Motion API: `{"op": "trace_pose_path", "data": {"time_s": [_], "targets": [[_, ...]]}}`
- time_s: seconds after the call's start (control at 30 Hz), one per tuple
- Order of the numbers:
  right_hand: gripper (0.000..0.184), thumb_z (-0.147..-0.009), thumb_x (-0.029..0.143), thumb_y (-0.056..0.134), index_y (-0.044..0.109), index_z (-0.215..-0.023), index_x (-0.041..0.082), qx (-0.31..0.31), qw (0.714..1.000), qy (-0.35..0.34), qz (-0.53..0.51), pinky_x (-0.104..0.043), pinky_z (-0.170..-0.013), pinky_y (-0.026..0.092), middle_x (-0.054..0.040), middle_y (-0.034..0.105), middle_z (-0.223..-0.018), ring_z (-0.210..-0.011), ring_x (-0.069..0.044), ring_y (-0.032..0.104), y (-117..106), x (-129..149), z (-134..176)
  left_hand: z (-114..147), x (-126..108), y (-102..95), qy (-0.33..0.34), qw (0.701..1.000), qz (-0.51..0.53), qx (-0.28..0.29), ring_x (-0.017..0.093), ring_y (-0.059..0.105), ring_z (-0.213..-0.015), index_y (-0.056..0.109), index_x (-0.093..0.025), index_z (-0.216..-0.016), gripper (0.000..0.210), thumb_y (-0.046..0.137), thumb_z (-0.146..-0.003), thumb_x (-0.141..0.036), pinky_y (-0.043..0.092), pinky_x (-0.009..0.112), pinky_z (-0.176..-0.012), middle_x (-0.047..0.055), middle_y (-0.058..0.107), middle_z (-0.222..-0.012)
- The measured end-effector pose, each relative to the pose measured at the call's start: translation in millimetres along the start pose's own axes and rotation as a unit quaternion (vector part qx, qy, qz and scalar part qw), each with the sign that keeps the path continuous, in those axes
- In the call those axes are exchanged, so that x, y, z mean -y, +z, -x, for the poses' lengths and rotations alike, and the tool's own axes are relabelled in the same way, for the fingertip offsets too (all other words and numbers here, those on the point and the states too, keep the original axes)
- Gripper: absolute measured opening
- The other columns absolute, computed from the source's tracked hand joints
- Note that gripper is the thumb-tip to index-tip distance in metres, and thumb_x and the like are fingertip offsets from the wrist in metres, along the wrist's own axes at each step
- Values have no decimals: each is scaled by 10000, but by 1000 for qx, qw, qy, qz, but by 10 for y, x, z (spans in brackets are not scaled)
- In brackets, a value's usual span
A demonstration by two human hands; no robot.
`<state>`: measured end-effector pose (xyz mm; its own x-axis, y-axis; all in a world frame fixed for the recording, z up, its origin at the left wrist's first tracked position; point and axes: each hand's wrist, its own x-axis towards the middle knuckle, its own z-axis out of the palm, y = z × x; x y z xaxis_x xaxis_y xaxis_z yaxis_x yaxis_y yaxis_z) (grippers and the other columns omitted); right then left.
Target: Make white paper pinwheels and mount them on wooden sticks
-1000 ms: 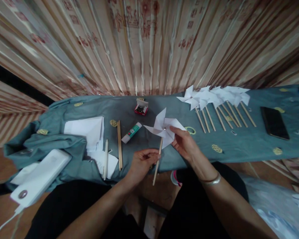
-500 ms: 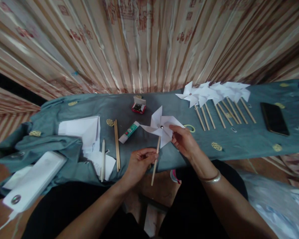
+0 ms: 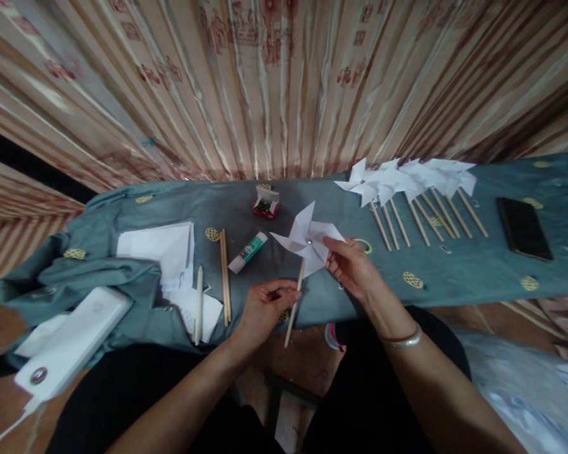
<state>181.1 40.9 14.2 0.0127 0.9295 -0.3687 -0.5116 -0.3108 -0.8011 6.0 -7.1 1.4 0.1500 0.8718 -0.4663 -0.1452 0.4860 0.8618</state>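
A white paper pinwheel (image 3: 303, 234) with a shiny pin at its centre is held up over the near edge of the table. My left hand (image 3: 269, 309) pinches its wooden stick (image 3: 293, 318) between thumb and fingers. With the thumb and fingers closed on a blade at the right side, my right hand (image 3: 353, 265) grips the pinwheel's paper head. Behind it stands a small open red box (image 3: 266, 205) with dark metal pins inside. A glue stick (image 3: 247, 252) lies to the left of the pinwheel, beside a few loose wooden sticks (image 3: 225, 277).
Several finished pinwheels (image 3: 407, 180) lie in an overlapping row at the back right, near a dark phone (image 3: 524, 228). White paper sheets (image 3: 156, 243), a white pen (image 3: 199, 306) and a white power bank (image 3: 76, 343) with a cable are on the left. A pleated curtain (image 3: 265, 88) hangs behind.
The pinwheel's blades have turned slightly and its stick leans a little more. Both hands keep their hold, and the whole view has shifted slightly.
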Motion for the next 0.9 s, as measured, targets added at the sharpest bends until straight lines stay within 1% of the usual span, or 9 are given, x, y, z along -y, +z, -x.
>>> {"op": "trace_pose_path", "data": {"time_s": [0.13, 0.23, 0.3, 0.4, 0.5, 0.6, 0.67, 0.77, 0.9], "targets": [[255, -570, 351, 838, 711, -742, 211, -7, 1000, -22, 9, -223, -576, 509, 13, 701, -691, -588, -109, 612, -43, 20, -36, -2, -13, -15, -4, 1000, -3, 2, 86, 493, -532, 748, -151, -682, 302, 850, -499, -367, 358, 207, -531, -5, 629, -568], [262, -634, 363, 791, 718, -852, 237, -43, 993, -98, 38, -237, -653, 508, 12, 718, -838, -709, -122, 630, -65, 57, -55, 0, -8, -24, 0, 1000, -9, 6, 82, 481, -521, 747, -148, -686, 301, 848, -506, -367, 342, 203, -521, -8, 619, -555], [282, -655, 350, 772, 716, -913, 250, -58, 986, -145, 59, -249, -696, 500, 15, 715, -890, -753, -126, 624, -63, 70, -59, 0, 0, -22, 3, 1000, -13, 14, 83, 482, -527, 745, -148, -684, 293, 843, -520, -371, 341, 203, -523, -7, 616, -562], [282, -665, 352, 759, 717, -924, 249, -54, 986, -146, 64, -252, -687, 494, 10, 712, -917, -767, -130, 617, -53, 67, -60, -4, 8, -16, 3, 1000, -13, 13, 84, 479, -532, 743, -148, -680, 293, 842, -519, -372, 342, 205, -523, -7, 616, -574], [235, -632, 359, 778, 722, -826, 240, -57, 989, -120, 59, -233, -622, 491, 14, 701, -847, -720, -122, 604, -61, 54, -66, -12, 5, -19, -1, 1000, -13, 2, 80, 464, -521, 747, -147, -689, 292, 842, -517, -362, 328, 203, -513, -11, 604, -560], [191, -583, 353, 816, 698, -669, 229, -73, 989, -121, 51, -211, -591, 487, 30, 666, -715, -653, -103, 581, -82, 46, -67, -21, -11, -34, 1, 1000, -12, -5, 81, 473, -526, 752, -147, -700, 299, 844, -511, -360, 341, 205, -520, -8, 611, -566], [201, -567, 352, 831, 683, -607, 222, -68, 988, -124, 55, -204, -580, 480, 35, 645, -659, -621, -94, 564, -92, 43, -62, -25, -27, -42, 3, 1000, -13, -11, 86, 485, -537, 753, -148, -702, 307, 849, -501, -360, 354, 209, -528, -3, 623, -578], [211, -566, 345, 837, 670, -560, 216, -46, 989, -116, 73, -199, -554, 457, 42, 601, -571, -567, -84, 522, -94, 37, -53, -28, -49, -47, 3, 1000, -13, -16, 96, 510, -560, 753, -149, -705, 312, 848, -497, -361, 378, 216, -546, 2, 635, -590], [210, -558, 344, 838, 668, -547, 224, -44, 989, -109, 86, -201, -519, 436, 47, 569, -515, -536, -87, 497, -96, 38, -56, -31, -62, -48, 11, 1000, -19, -22, 108, 530, -575, 748, -149, -694, 321, 845, -490, -378, 395, 224, -558, 6, 644, -599]]}}
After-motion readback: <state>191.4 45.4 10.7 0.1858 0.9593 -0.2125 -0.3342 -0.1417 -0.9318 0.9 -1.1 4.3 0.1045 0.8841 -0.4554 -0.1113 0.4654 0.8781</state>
